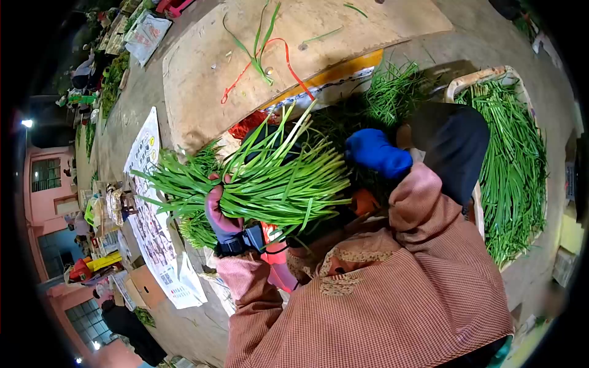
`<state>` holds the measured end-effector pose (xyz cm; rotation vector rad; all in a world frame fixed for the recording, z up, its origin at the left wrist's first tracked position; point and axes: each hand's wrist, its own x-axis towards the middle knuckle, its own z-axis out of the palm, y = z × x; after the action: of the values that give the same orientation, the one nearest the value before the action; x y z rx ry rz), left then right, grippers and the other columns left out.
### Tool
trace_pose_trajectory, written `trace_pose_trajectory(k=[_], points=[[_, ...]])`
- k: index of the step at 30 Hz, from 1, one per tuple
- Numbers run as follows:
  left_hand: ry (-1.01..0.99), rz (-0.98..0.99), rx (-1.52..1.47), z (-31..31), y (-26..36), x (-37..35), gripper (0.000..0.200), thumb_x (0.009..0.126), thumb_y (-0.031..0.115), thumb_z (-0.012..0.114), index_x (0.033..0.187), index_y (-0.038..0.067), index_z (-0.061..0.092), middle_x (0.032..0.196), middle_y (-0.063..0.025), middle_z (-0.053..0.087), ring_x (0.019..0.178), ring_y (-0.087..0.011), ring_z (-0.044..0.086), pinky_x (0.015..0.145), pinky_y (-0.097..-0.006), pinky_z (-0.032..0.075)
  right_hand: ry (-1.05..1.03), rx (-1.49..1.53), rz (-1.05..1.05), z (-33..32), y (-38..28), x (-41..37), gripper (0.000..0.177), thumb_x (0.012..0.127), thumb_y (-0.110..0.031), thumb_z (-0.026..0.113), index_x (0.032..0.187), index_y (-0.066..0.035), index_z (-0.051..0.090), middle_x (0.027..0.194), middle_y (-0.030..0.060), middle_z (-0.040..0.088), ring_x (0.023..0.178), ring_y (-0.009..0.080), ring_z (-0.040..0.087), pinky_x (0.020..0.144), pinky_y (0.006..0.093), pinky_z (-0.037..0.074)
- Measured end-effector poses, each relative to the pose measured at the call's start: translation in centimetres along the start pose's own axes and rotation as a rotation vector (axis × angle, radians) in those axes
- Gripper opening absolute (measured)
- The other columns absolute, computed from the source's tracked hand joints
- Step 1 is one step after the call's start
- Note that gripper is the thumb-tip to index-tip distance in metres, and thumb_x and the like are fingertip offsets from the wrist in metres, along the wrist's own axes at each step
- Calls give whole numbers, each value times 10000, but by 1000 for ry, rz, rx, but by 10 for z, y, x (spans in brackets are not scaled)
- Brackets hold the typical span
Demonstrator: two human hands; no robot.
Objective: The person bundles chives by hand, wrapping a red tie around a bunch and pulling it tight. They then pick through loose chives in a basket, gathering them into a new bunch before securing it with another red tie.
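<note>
My left hand point(221, 214), in a purple glove with a dark wrist strap, grips a thick bunch of green chives point(270, 181) that fans out across the middle of the view. Over by the bunch's right end is my right hand point(377, 153), in a blue glove, fingers curled above more dark greens; whether it holds anything is hidden. Both arms wear red checked sleeves point(392, 288).
A crate point(485, 76) full of green chives stands at the right. A cardboard sheet point(245, 55) with a red ribbon point(270, 49) and loose stalks lies ahead. Printed paper point(153, 233) covers the ground at left; market goods and people sit farther left.
</note>
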<state>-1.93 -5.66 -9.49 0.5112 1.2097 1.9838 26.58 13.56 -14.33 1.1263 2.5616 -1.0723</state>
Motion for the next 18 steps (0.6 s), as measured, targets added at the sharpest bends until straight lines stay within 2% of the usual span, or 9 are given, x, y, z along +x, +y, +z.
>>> trace_pose_trajectory(k=[4, 6, 7, 8, 11, 13, 15, 17, 18], points=[[-52, -168, -123, 16, 14, -5, 295, 844, 82, 492, 1129, 63, 419, 977, -108, 559, 878, -215, 577, 771, -352, 496, 247, 149, 118, -23, 17, -25, 280, 744, -334, 565, 861, -100, 668, 850, 150, 631, 773, 334, 610, 682, 400, 484], [-37, -168, -125, 21, 18, -7, 294, 842, 84, 494, 1126, 62, 422, 980, -109, 557, 881, -213, 573, 776, -351, 492, 449, 578, -24, -32, 12, -28, 402, 737, -428, 608, 953, -91, 653, 896, 154, 634, 821, 316, 618, 727, 382, 485], [-24, -173, -128, 22, 18, -8, 294, 840, 87, 497, 1123, 60, 424, 983, -110, 555, 885, -211, 569, 781, -349, 488, 451, 575, -22, -40, 3, -32, 402, 737, -428, 608, 953, -91, 653, 896, 154, 634, 821, 316, 618, 727, 382, 485], [-186, -193, -220, 15, 17, -4, 311, 845, 88, 528, 1148, 38, 477, 1047, -143, 588, 943, -231, 582, 850, -386, 482, 412, 563, -105, -48, -12, -35, 458, 725, -456, 625, 988, -81, 640, 908, 158, 633, 835, 306, 620, 743, 370, 484], [-82, -177, -136, 15, 16, -5, 331, 822, 92, 510, 1138, 51, 422, 989, -111, 543, 923, -220, 565, 807, -360, 486, 361, 444, -229, -42, -42, -21, 529, 714, -482, 648, 1035, -63, 620, 914, 169, 631, 840, 297, 622, 750, 355, 482], [-158, -165, -170, 13, 17, -4, 313, 835, 85, 514, 1139, 37, 453, 1037, -115, 545, 962, -227, 560, 838, -381, 478, 355, 344, -264, -31, -61, -12, 540, 714, -478, 654, 1048, -56, 613, 908, 176, 630, 830, 298, 622, 741, 351, 482], [-225, -155, -203, 8, 14, -5, 298, 849, 78, 517, 1139, 24, 484, 1085, -119, 546, 1000, -235, 554, 869, -402, 469, 201, 338, -314, -19, -79, -10, 493, 715, -454, 656, 1003, -55, 632, 878, 166, 633, 802, 299, 622, 718, 352, 480], [-219, -26, -91, 8, 10, -5, 321, 843, 83, 521, 1154, 17, 474, 1088, -108, 544, 1039, -229, 534, 880, -409, 460, 257, 410, -327, 3, -79, 0, 458, 712, -439, 660, 964, -56, 643, 856, 162, 631, 787, 301, 620, 705, 354, 479], [-181, -145, -144, 11, 17, -9, 344, 837, 95, 529, 1168, 20, 470, 1096, -101, 542, 1040, -229, 534, 883, -415, 455, 315, 479, -344, 12, -76, 7, 424, 710, -423, 665, 925, -57, 655, 834, 158, 629, 773, 303, 618, 692, 356, 478]])
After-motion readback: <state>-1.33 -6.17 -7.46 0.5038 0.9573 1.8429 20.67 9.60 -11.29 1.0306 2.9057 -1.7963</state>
